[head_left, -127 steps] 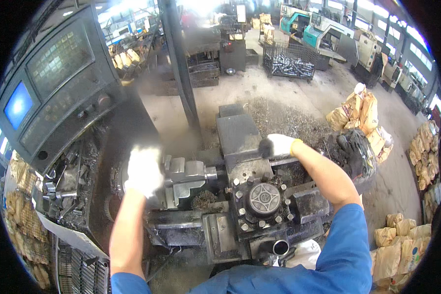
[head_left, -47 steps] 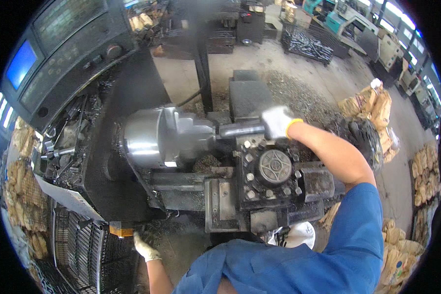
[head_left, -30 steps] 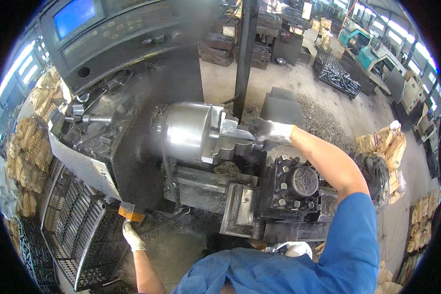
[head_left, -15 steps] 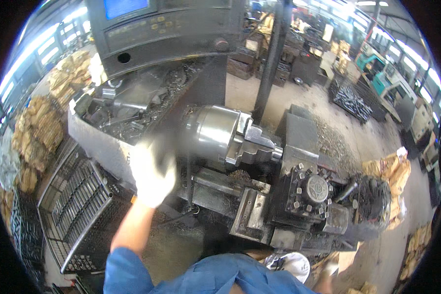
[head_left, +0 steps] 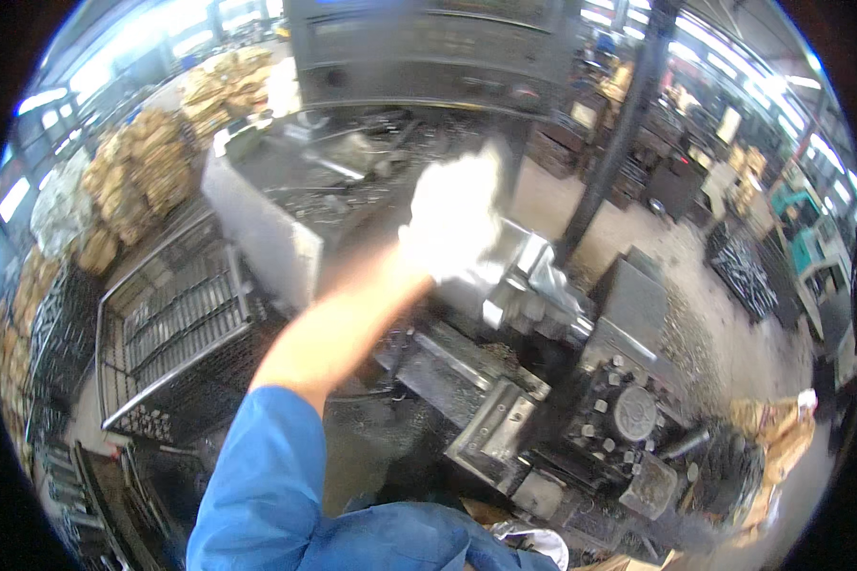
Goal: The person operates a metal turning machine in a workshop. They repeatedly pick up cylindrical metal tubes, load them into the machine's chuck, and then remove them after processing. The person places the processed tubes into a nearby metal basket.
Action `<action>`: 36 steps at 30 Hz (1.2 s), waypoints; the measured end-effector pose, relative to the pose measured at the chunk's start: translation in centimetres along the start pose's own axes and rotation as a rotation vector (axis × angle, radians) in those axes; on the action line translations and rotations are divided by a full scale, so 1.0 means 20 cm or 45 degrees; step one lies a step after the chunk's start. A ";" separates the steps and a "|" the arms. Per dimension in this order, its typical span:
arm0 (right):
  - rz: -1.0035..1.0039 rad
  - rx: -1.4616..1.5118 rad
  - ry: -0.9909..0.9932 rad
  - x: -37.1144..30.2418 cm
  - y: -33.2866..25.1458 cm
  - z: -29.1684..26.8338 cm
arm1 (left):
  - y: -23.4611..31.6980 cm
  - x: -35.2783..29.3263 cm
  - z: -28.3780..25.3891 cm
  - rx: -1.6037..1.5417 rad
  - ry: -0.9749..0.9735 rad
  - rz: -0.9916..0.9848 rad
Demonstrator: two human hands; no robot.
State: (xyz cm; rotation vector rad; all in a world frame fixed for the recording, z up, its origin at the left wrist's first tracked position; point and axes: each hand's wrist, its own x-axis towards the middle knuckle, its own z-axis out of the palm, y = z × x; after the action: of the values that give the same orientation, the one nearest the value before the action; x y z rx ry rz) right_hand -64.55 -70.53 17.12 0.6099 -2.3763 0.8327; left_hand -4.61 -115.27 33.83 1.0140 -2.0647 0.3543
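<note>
My left hand, in a white glove, is stretched out over the lathe's steel chuck and covers much of it. Motion blur and glare smear its fingers, so I cannot make out whether it touches the chuck or holds anything. The stepped chuck jaws show just to the right of the glove. Beyond the hand stands the dark control panel. My right hand is out of sight.
The tool post sits right of the chuck, above the lathe bed. A chip-strewn tray lies behind my forearm. At left stands a wire crate of metal bars. A dark post rises behind the chuck.
My left hand has moved up and to the right, from left of the chuck to over it. The view has shifted, and the right hand at the lower edge has gone from sight.
</note>
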 end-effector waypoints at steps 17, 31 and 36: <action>-2.651 0.188 -1.776 -2.71 -1.66 0.61 | 1.40 -4.89 -2.16 0.919 -0.209 -3.592; -4.230 0.593 -0.994 -5.08 -2.92 0.31 | 1.91 -4.21 -1.54 -0.143 0.464 -3.856; -4.628 0.722 -0.519 -5.56 -2.94 -0.09 | 2.07 -4.11 -1.47 0.156 0.954 -3.886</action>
State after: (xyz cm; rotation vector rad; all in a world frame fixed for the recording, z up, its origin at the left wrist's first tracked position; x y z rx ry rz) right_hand 52.73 -85.06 -25.87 -2.8126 -1.5821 0.7878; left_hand 9.63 -28.25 -5.58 2.0353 1.2905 -0.6791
